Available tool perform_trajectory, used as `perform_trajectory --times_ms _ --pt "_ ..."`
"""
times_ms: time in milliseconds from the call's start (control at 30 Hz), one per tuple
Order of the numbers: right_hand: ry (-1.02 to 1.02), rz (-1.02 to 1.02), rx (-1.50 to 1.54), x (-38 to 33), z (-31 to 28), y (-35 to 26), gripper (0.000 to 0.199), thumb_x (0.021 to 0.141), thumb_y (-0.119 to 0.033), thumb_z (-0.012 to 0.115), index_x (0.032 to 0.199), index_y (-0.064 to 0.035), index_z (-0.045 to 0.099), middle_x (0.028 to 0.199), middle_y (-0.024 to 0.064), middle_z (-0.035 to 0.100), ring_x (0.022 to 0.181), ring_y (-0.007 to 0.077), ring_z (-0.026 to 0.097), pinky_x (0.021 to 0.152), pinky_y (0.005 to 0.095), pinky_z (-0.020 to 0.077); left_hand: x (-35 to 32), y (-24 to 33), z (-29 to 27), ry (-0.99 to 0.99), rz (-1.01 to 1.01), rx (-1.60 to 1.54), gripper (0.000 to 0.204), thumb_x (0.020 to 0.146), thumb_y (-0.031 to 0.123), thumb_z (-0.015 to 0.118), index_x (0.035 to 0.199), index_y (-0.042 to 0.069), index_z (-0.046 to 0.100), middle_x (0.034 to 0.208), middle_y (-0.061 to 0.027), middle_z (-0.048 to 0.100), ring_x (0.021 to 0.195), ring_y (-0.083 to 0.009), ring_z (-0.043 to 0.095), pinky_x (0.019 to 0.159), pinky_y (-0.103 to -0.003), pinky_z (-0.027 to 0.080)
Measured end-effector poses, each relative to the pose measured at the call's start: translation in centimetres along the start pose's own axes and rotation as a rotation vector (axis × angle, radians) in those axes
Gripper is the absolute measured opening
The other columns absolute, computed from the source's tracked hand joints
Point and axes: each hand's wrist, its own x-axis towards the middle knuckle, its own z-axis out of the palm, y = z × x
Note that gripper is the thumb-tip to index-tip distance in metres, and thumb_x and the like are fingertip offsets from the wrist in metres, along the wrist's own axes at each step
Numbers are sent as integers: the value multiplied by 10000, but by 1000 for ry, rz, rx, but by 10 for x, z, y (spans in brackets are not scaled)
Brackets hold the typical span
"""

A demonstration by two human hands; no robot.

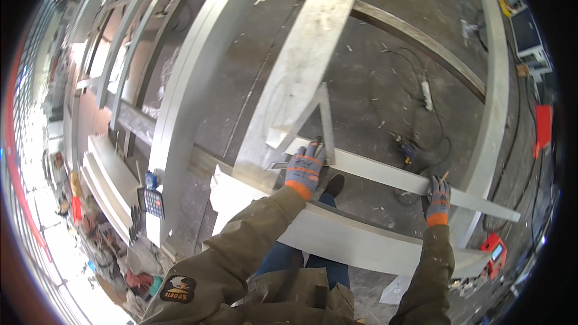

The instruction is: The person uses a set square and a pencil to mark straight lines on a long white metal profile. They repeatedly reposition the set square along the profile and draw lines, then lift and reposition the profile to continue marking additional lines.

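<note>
A long white bar (379, 171) runs across in front of me, its left end against a wide pale beam (307, 54). A metal triangle square (327, 117) lies over the bar near that end, its point away from me. My left hand (305, 170), in a grey and orange glove, is closed over the bar at the square's base, some fingertips hidden. Farther right, my right hand (439, 200), gloved alike, grips the same bar. A thin light-brown stick (445, 176), perhaps a pencil, sticks up by its fingers.
A curved white beam (355, 238) crosses close to my legs. Another long beam (192, 84) stands at left, with a calculator (151, 203) at its near end. Cables and a power tool (407, 151) lie on the floor. A red device (495, 255) sits at right.
</note>
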Motion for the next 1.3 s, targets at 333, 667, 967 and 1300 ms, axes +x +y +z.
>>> perform_trajectory --times_ms 333,667,967,1300 --pt "197 -115 799 -42 -34 -241 259 942 -65 715 1199 -33 707 1041 121 731 919 231 704 851 345 554 -79 4 -36 -144 123 -66 550 937 211 598 1476 105 561 1530 -254 496 1216 -376 588 1001 -454 505" --pt "-160 287 1149 -68 -36 -347 159 1048 -164 638 1016 -12 675 753 29 598 637 107 550 573 294 430 -132 11 -31 -71 87 -209 536 942 241 612 1460 112 568 1517 -221 512 1240 -378 569 999 -492 505" --pt "-101 446 1367 -40 -17 -373 239 1061 -218 645 995 9 679 722 25 584 613 102 567 564 280 436 -102 -88 -58 272 123 -211 981 677 533 909 1440 21 566 1435 -255 484 1328 -482 471 1078 -569 432" --pt "63 143 1037 -33 -20 -380 279 999 -63 679 1269 8 663 966 86 718 873 162 682 764 300 543 -25 -144 -57 -84 227 -185 1147 784 547 859 1700 219 250 1430 -280 476 1188 -428 603 999 -482 542"
